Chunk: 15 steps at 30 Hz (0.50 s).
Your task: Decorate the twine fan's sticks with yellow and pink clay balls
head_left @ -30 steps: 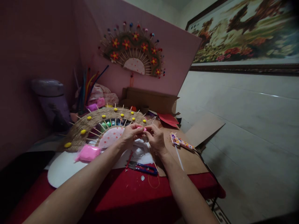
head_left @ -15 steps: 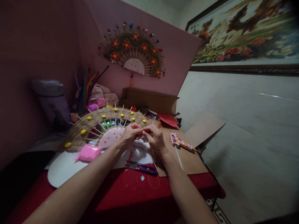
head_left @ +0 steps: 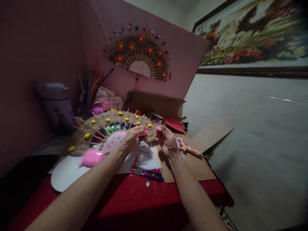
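My left hand (head_left: 133, 138) pinches a piece of pink clay (head_left: 143, 132) between its fingers. A smaller pink lump (head_left: 158, 129) sits at the fingertips of my right hand (head_left: 167, 141), a short gap to the right. Beneath and behind both hands lies a woven half-ring fan (head_left: 81, 136) with yellow ovals, sticks and a dotted half-circle centre (head_left: 113, 141). Near my left forearm rests a bag of bright pink clay (head_left: 92, 158). Blue snips (head_left: 150, 174) lie on the table in front of my hands.
A patterned glue gun (head_left: 190, 148) lies on brown cardboard (head_left: 199, 168) at right. Red sheets (head_left: 174, 123) are behind it. A purple container (head_left: 56, 104) stands at left. A finished flowered fan (head_left: 139, 54) hangs on the pink board. Red cloth (head_left: 120, 199) covers the table.
My hands have moved apart, from fingertips touching to a gap between them. Pink clay now shows in each hand. The view has shifted slightly.
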{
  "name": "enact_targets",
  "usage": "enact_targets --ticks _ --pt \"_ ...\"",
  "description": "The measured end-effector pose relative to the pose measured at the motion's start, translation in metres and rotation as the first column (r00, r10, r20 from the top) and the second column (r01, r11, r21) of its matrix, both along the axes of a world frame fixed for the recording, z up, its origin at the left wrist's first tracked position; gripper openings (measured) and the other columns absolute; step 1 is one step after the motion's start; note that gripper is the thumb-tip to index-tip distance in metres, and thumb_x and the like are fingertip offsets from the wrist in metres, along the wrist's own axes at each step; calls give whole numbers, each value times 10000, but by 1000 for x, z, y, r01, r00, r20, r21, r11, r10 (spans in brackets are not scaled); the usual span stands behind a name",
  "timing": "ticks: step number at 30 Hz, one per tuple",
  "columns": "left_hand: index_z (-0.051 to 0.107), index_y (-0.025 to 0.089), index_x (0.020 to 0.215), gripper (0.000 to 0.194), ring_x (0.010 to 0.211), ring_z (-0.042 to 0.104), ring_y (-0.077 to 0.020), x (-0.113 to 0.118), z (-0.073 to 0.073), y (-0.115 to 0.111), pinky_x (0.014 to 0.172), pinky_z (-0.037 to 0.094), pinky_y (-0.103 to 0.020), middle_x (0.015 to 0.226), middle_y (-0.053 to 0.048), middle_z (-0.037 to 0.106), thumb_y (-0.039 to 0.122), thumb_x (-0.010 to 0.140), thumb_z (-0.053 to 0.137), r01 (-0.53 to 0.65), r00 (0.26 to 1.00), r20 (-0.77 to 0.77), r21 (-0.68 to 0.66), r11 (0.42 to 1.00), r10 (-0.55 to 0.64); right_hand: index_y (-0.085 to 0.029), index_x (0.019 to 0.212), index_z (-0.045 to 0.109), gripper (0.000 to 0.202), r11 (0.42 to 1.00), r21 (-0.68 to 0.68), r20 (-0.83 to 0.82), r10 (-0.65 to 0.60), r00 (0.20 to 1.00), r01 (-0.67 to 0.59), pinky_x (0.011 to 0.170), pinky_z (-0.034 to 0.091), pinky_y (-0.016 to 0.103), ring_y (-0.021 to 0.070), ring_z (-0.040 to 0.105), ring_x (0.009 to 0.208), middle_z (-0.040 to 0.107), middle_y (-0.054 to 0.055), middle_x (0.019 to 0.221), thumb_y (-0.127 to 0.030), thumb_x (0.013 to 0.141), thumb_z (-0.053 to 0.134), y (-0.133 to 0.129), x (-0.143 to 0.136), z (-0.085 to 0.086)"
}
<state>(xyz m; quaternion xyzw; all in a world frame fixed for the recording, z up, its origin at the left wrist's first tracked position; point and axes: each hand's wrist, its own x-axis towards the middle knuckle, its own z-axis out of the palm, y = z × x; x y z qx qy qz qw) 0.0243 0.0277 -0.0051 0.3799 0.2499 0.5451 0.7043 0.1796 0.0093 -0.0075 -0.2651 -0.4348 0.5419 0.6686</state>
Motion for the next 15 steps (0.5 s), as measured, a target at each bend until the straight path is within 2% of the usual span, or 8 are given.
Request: enact_targets --ticks 3,6,10,13,15 --pt "576 120 658 317 503 514 -76 3 -3 -2 478 373 -204 670 -37 640 285 530 815 33 999 -45 21 999 -32 -191 754 621 295 998 -54 15 23 1000 -22 479 425 187 91 550 591 639 -14 691 -360 605 811 -1 -2 -1" --pt "604 126 728 355 439 462 -63 6 -5 -5 405 279 -186 604 -19 613 335 538 819 21 993 -120 58 998 -14 -189 744 639 282 999 -37 86 -20 996 24 499 436 197 82 537 552 640 -21 659 -343 593 822 -2 -4 -3" --pt "609 106 660 402 383 370 -41 7 -6 -6 363 223 -188 506 11 513 481 621 750 58 975 -220 111 992 -32 -205 726 699 173 983 141 293 -154 944 116 592 458 244 105 549 623 642 -14 686 -325 634 785 -2 -8 -7" --pt "585 108 621 418 402 383 -40 6 -6 -6 370 241 -182 525 9 511 485 599 764 78 977 -207 90 993 -58 -219 722 735 112 926 318 391 -323 862 202 670 452 278 135 556 718 640 6 732 -291 643 770 0 -11 -11" --pt "590 109 645 420 417 393 -44 6 -6 -6 376 248 -179 534 12 507 483 588 773 97 977 -200 77 992 -80 -230 756 749 106 896 380 409 -387 826 231 663 440 281 134 541 711 614 7 726 -284 665 752 2 -12 -14"
